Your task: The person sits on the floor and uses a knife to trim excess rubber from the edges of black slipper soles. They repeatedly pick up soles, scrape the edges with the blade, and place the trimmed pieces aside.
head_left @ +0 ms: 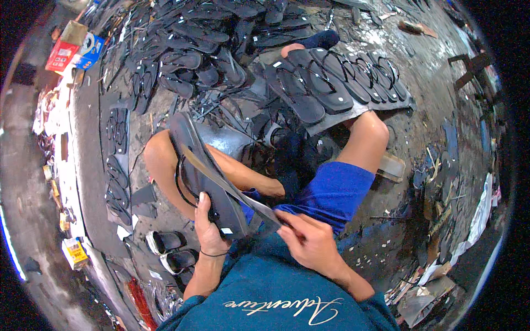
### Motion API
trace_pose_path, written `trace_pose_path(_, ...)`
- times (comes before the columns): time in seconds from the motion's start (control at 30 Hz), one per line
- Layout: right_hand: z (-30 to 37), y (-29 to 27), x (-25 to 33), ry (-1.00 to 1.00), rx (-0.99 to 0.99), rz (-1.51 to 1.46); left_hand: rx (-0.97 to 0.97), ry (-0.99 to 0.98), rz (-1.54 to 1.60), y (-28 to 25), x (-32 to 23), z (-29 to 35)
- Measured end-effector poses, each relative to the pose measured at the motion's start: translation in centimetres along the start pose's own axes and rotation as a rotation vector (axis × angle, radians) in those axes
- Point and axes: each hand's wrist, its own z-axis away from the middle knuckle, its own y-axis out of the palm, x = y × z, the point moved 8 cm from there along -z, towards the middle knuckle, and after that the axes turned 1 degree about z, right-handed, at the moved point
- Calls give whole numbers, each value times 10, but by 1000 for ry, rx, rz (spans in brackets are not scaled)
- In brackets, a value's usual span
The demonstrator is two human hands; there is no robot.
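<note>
My left hand [208, 229] is closed around the heel end of a black flip-flop [218, 190], its thumb lying on the footbed. The flip-flop is tilted, toe end pointing away, with a thin black strap at its left. Along its right edge runs a long, flat grey strip [259, 208], apart from the footbed at the near end. My right hand [309, 243] pinches that near end between closed fingers. Whether the strip is still joined to the sole, I cannot tell.
Several finished-looking flip-flops [312, 83] lie in a row on a dark sheet over my right leg. A heap of black flip-flops [193, 33] covers the far floor. More flip-flops [117, 185] lie at left, near black-and-white slides [165, 243]. Boxes [63, 52] stand far left.
</note>
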Motion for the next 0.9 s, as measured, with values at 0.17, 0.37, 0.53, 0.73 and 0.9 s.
trace_pose_path(0.17, -19, 17, -14, 59, 78, 2, -64, -62, -120, 1, 7, 14)
trace_pose_path(0.37, -63, 41, -4, -238, -209, 64, 1, -63, -68, 22, -1, 19)
trace_pose_path(0.53, -116, 58, 2, -302, -278, 80, -95, -46, -31, 17, 5, 27)
trace_pose_path(0.73, -206, 58, -15, -110, -289, -72, 8, -29, -172, -18, 19, 30)
trace_pose_path(0.9, -160, 21, -3, 57, 120, -157, 504, 106, -628, 7, -8, 33)
